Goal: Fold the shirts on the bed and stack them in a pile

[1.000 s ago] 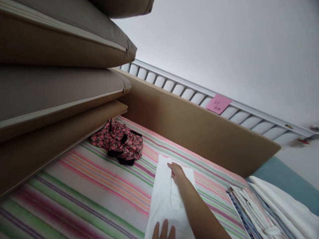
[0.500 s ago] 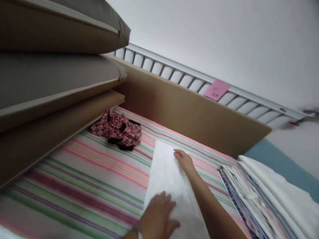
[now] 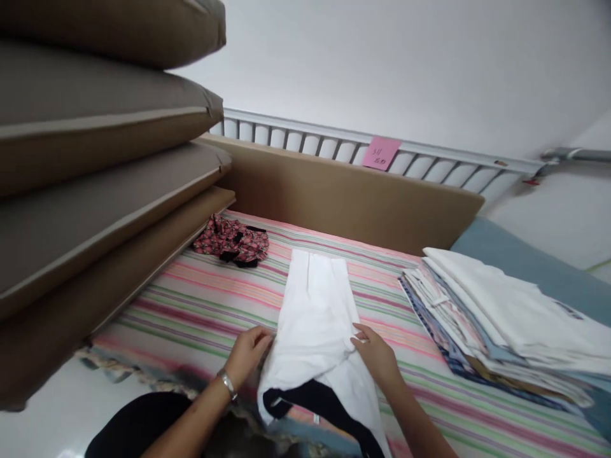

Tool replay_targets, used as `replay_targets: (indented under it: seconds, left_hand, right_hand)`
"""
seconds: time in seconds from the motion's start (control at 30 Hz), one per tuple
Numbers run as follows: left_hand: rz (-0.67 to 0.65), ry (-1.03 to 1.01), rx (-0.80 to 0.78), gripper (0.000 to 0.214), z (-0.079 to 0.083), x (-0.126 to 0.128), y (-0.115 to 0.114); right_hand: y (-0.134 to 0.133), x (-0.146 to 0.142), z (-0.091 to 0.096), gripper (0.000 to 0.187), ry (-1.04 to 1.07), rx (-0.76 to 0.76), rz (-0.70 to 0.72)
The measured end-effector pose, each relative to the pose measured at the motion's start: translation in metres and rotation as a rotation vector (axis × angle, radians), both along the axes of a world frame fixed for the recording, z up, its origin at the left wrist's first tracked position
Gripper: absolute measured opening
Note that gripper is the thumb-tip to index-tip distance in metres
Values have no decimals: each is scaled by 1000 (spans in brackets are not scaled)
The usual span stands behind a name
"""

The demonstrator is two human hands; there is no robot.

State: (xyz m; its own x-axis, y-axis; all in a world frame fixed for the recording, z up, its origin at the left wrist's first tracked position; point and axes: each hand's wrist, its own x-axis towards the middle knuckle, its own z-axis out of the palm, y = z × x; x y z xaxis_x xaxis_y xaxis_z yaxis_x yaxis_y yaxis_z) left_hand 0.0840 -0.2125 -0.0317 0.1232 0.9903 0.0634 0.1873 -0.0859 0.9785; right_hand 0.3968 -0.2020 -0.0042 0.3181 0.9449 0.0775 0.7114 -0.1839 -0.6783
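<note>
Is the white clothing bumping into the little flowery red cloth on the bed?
Apart. The head view shows a strip of striped sheet lying bare between the white garment and the flowery red cloth.

- Bed, striped sheet (image 3: 200, 299) on top.
- White garment (image 3: 317, 312): spread flat mid-sheet, lengthwise.
- Floral cloth (image 3: 233, 238): crumpled, far left corner.
- Folded clothes (image 3: 496, 318): stacked on the right side.
- Brown cushions (image 3: 95, 210): piled along the left edge.
</note>
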Motion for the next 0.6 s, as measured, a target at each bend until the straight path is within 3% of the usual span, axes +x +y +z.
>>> replay_targets:
  seconds: [0.17, 0.27, 0.4, 0.5, 0.6]
  left_hand:
    - [220, 73, 66, 24, -13, 5, -70]
    - [250, 171, 138, 23, -17, 15, -93]
    - [328, 214, 113, 22, -20, 21, -91]
    - [295, 236, 20, 19, -22, 22, -84]
    - [275, 267, -26, 5, -24, 23, -83]
  right_hand:
    - [-2, -9, 18, 34, 38, 112, 82]
    - [-5, -12, 39, 37, 52, 279, 114]
    - [4, -10, 49, 36, 10, 264, 136]
    - [12, -9, 42, 37, -98, 160, 140]
    - [3, -21, 33, 40, -128, 171, 205]
